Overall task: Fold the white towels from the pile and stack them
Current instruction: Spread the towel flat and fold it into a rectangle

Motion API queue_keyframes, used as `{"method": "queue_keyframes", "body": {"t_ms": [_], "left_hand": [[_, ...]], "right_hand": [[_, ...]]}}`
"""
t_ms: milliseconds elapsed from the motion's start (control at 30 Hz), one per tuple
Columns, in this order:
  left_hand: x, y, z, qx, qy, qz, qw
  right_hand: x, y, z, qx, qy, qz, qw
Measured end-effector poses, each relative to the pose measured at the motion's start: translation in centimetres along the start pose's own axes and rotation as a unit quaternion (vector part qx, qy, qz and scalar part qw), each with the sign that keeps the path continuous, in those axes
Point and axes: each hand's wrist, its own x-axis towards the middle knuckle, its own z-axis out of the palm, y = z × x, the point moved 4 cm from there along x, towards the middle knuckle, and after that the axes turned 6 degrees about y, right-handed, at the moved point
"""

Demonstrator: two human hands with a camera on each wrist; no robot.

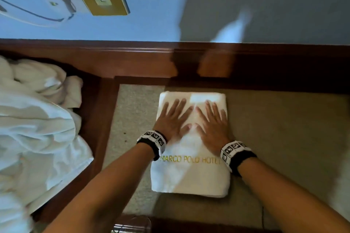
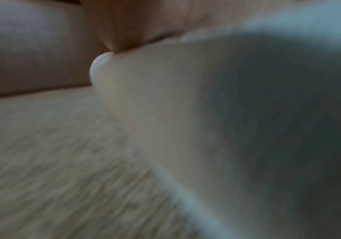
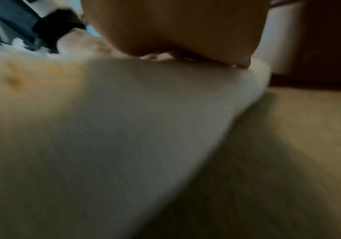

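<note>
Several unfolded white towels [image 1: 36,119] lay heaped at the left. On the bench [image 1: 284,123] sat a folded towel [image 1: 191,176] lettered in gold. The left hand [image 1: 171,118] and right hand [image 1: 213,122] lay flat on its far half, fingers spread, side by side, gripping nothing.

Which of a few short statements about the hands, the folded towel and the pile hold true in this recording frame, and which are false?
1. Both hands press flat on the folded towel. True: left hand and right hand lie palm down, fingers straight.
2. The towel bears gold lettering. True.
3. The unfolded pile lies right of the towel. False: it lies left.
4. The right hand pinches a towel corner. False: its fingers lie straight on top.
5. The towel hangs over the wooden edge. False: it lies wholly on the beige surface.
</note>
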Motion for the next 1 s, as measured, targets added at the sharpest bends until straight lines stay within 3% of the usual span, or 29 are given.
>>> {"method": "queue_keyframes", "body": {"t_ms": [167,200,267,333,367,433,500,600,667,767,833,933,1000], "left_hand": [[-0.7,-5.4,0.0,-0.030,0.025,-0.197,0.980],[-0.4,-5.1,-0.4,-0.022,0.035,-0.197,0.980],[0.6,-2.8,-1.5,-0.010,0.078,-0.142,0.987],[1.3,-0.3,-1.0,-0.017,0.077,-0.054,0.995],[1.2,0.3,-0.3,-0.018,0.059,-0.028,0.998],[0.3,-0.4,0.7,-0.018,0.048,-0.058,0.997],[-0.8,-2.2,0.7,-0.044,0.049,-0.150,0.987],[-3.0,-2.5,0.2,-0.087,0.032,-0.273,0.958],[-4.3,-0.4,0.0,-0.111,0.035,-0.252,0.961],[-6.7,3.0,1.1,-0.112,0.017,-0.131,0.985],[-8.2,2.7,2.2,-0.125,0.014,-0.140,0.982],[-9.7,1.1,2.4,-0.189,0.035,-0.243,0.951],[-9.8,0.7,1.9,-0.226,0.051,-0.272,0.934]], "right_hand": [[0.7,3.7,-0.5,0.005,-0.028,0.229,0.973],[1.2,3.3,-1.1,-0.005,-0.002,0.223,0.975],[2.0,1.4,-1.6,-0.029,0.046,0.094,0.994],[1.6,0.0,-0.4,-0.038,0.016,-0.026,0.999],[1.3,0.1,0.2,-0.038,-0.001,-0.028,0.999],[1.1,1.4,0.8,-0.031,-0.002,0.053,0.998],[0.9,2.3,0.7,-0.027,-0.010,0.139,0.990],[-0.8,0.8,-0.1,-0.017,0.016,0.161,0.987],[-3.3,-1.9,-0.2,0.002,0.023,0.073,0.997],[-7.1,-3.8,1.2,-0.006,-0.014,-0.002,1.000],[-8.0,-3.0,1.6,0.003,0.002,0.043,0.999],[-8.0,-1.6,1.3,0.057,0.012,0.151,0.987],[-7.9,-0.9,0.9,0.096,0.008,0.222,0.970]]}}
